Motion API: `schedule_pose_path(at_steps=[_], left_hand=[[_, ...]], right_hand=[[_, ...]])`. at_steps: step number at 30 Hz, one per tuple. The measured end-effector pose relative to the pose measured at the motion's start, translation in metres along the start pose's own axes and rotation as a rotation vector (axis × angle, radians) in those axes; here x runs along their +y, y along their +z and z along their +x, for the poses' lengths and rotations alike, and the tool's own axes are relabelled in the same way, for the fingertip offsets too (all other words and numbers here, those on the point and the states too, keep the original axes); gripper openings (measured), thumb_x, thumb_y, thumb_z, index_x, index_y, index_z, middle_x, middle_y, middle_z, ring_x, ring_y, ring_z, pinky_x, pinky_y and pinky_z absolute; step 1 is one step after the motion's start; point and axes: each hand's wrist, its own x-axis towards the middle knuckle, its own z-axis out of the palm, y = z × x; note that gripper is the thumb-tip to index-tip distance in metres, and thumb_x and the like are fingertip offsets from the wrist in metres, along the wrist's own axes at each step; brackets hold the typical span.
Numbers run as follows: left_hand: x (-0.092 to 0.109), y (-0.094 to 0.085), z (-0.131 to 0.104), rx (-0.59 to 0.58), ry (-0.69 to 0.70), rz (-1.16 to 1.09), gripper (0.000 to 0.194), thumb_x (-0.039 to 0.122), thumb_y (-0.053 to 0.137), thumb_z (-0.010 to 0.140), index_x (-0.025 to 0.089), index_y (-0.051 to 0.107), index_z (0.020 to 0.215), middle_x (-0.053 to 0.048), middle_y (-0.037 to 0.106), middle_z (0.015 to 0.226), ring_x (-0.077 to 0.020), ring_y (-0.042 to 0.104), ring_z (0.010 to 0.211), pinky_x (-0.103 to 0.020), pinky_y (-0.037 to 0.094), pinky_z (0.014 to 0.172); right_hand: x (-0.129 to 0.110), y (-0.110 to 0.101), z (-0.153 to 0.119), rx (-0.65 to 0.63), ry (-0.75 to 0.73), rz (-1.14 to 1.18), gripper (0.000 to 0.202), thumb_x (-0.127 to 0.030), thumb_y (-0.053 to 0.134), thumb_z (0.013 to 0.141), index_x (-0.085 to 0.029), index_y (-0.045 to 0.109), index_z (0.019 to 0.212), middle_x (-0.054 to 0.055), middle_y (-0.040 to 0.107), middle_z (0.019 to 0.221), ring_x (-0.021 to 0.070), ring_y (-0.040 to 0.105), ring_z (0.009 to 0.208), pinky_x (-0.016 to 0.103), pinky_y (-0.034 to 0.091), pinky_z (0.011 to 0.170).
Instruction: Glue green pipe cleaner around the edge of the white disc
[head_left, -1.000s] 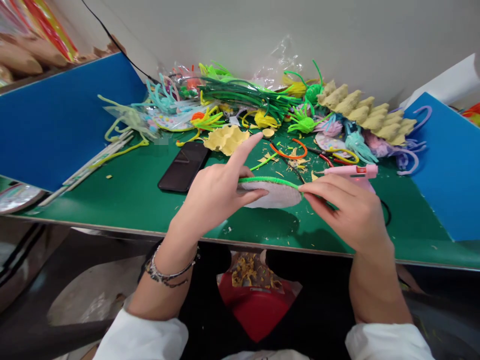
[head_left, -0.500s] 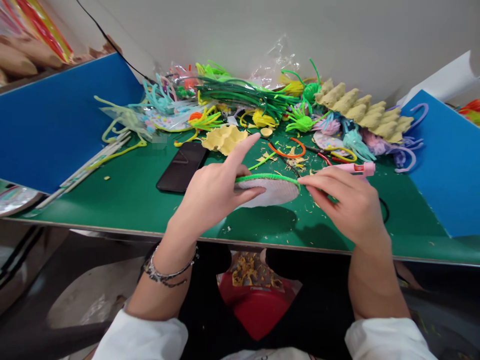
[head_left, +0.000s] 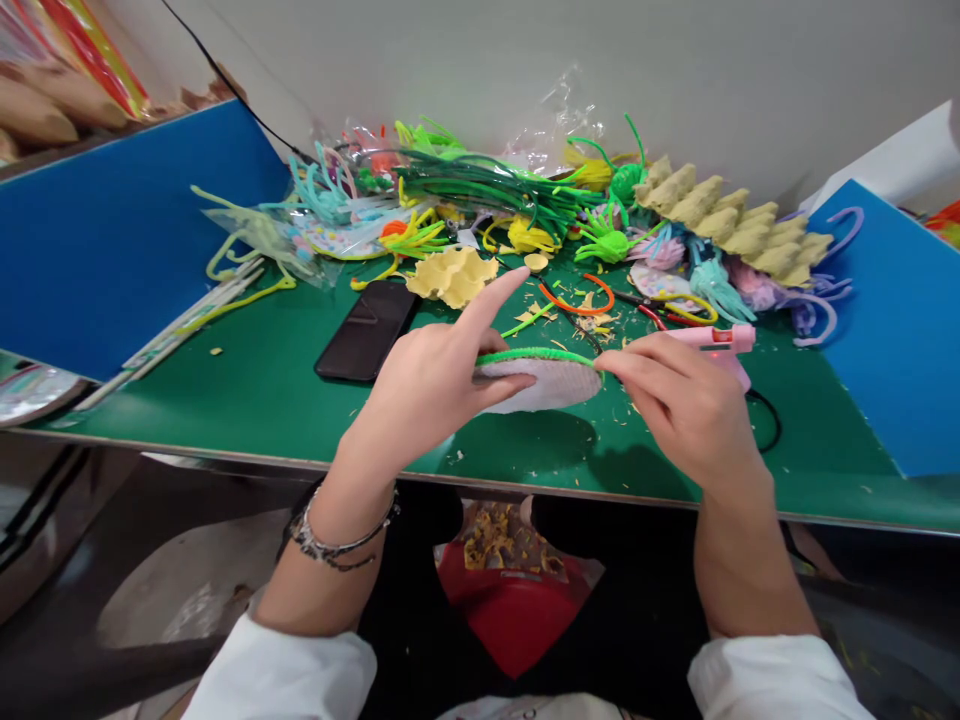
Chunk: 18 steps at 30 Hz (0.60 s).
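Observation:
A white disc (head_left: 551, 388) is held nearly flat above the table, with a bright green pipe cleaner (head_left: 536, 353) running along its far rim. My left hand (head_left: 442, 375) pinches the disc's left side, thumb on the near face and index finger stretched out past the rim. At the disc's right edge my right hand (head_left: 679, 395) pinches the green pipe cleaner between thumb and fingertips. Just behind that hand lies a pink glue gun (head_left: 724, 340), partly hidden by it. An orange pipe cleaner (head_left: 577, 305) and scraps lie beyond the disc.
A black phone (head_left: 367, 330) lies left of my left hand, beside a yellow egg-carton piece (head_left: 454, 275). Bundled green pipe cleaners (head_left: 480, 190) and an egg tray (head_left: 735, 225) line the back. Blue panels (head_left: 142, 240) bound the sides. A red bin (head_left: 517, 610) sits below the table edge.
My right hand has shifted slightly left and down, uncovering more of the glue gun. Both hands keep their pinch on the disc and its green edge.

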Motion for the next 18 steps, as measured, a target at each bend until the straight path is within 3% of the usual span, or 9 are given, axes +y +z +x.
schedule_pose_path(at_steps=[18], left_hand=[[0.0002, -0.0016, 0.0013, -0.013, -0.015, 0.0, 0.079, 0.038, 0.074, 0.078, 0.026, 0.035, 0.146, -0.003, 0.075, 0.089, -0.0195, 0.072, 0.077, -0.024, 0.049, 0.064]], right_hand=[[0.0009, 0.0052, 0.0, 0.009, -0.016, -0.033, 0.024, -0.013, 0.043, 0.095, -0.02, 0.066, 0.098, 0.002, 0.065, 0.082, 0.0108, 0.061, 0.072, 0.022, 0.046, 0.065]])
